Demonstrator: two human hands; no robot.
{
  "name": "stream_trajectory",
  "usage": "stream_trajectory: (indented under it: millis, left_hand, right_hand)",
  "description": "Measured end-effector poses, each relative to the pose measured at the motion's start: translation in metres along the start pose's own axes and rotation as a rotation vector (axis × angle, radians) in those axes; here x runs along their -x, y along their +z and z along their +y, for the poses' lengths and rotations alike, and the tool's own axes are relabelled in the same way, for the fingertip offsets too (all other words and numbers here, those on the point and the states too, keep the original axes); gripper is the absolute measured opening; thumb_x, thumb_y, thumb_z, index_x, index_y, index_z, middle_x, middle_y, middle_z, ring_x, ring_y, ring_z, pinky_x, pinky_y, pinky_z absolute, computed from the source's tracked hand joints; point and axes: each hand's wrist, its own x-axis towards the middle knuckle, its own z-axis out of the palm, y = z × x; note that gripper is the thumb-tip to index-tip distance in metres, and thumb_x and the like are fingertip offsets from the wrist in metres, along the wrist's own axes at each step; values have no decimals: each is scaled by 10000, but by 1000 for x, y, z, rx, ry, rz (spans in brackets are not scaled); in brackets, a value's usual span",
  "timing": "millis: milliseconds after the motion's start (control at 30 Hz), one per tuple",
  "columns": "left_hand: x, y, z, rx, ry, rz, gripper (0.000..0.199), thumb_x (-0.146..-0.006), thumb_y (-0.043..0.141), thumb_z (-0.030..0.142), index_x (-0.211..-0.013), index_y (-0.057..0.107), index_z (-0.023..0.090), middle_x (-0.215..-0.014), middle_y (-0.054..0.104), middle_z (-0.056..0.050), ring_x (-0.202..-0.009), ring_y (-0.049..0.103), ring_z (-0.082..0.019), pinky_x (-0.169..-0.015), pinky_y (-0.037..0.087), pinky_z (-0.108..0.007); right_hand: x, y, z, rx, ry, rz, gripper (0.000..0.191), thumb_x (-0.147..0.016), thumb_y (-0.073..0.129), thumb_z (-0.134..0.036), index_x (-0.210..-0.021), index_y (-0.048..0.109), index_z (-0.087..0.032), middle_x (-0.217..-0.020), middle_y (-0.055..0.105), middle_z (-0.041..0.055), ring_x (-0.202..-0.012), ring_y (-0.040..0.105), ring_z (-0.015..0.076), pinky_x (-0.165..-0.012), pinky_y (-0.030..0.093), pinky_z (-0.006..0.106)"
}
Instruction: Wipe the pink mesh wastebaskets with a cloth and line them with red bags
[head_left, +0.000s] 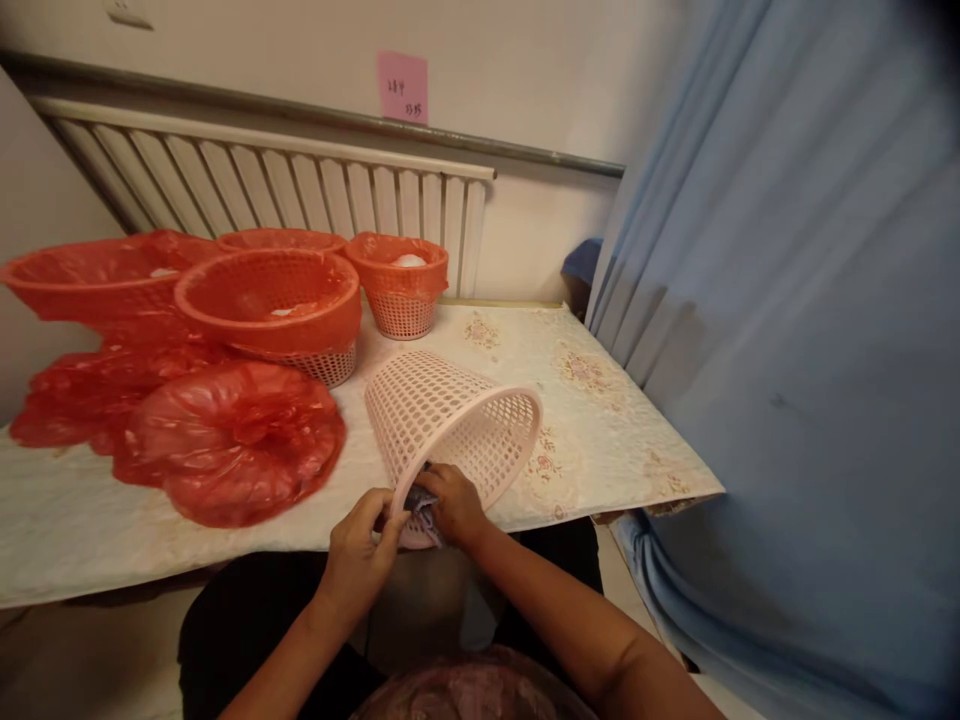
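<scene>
A pale pink perforated plastic basket (420, 400) lies on its side near the table's front edge, its mouth turned toward me. My left hand (366, 545) pinches the rim at the lower left, thumb and fingers closed round it. Just inside the mouth, my right hand (456, 505) presses a crumpled grey-blue cloth (421, 505) against the inner wall near the rim. The fingers of that hand are bent around the cloth, partly hidden by it.
Several baskets lined with red plastic bags, among them one nearby (270, 320) and a smaller one (397, 270), stand at the back left. A tied red bag (240, 440) lies before them. A blue curtain (787, 350) hangs at right; a radiator (300, 190) lines the wall behind the flowered tablecloth (592, 440).
</scene>
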Motion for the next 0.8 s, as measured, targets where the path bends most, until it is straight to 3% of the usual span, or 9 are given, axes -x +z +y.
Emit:
stream_trajectory:
  millis: [133,267,400,600,667,800]
  left_hand:
    - [-4,3,4,-12,7,-31,104,-884,484,267,-825,522,191,-679,505,32,-604,497,-121,-596,412,-232]
    - [-10,8,7,-19,24,-62,109,-890,464,267,-835,521,191,-693,508,26,-623,497,-129,-600,405,-239]
    - [-15,10,9,-18,44,-70,96,-885,467,266,-848,523,197,-702,524,26,-630,501,-133,-601,404,-241]
    - [-16,8,8,-15,34,-77,93,-879,476,268,-839,521,197,-679,516,35,-610,500,-133,-592,399,-241]
    - [-16,7,9,-16,34,-83,102,-885,471,274,-840,521,198,-687,523,33,-616,505,-136,-592,397,-242]
    - [-18,5,11,-24,31,-116,110,-897,451,278,-857,520,201,-717,540,23,-648,518,-143,-605,398,-247]
  right_hand:
    - [-1,-22,36,271,2,-131,252,-874,508,-259,-1081,652,-258,-1085,595,90,-985,492,228,-872,412,342]
    - [-4,-37,48,285,95,-102,306,-840,500,-162,-1090,657,-243,-1071,613,88,-977,523,218,-873,421,333]
    - [-12,-24,24,-158,205,-7,408,-705,534,-63,-1057,674,-214,-998,672,44,-958,586,194,-889,440,305]
    - [-33,-16,-23,-678,285,145,286,-750,536,-179,-1012,648,-160,-905,690,-2,-802,621,159,-713,496,245]
    - [-31,-16,-23,-617,236,150,259,-747,568,-184,-990,654,-165,-897,680,3,-817,609,166,-739,488,259]
    - [-12,-16,8,-132,-24,-30,326,-802,558,-155,-1107,642,-232,-1072,636,49,-997,552,194,-886,437,313]
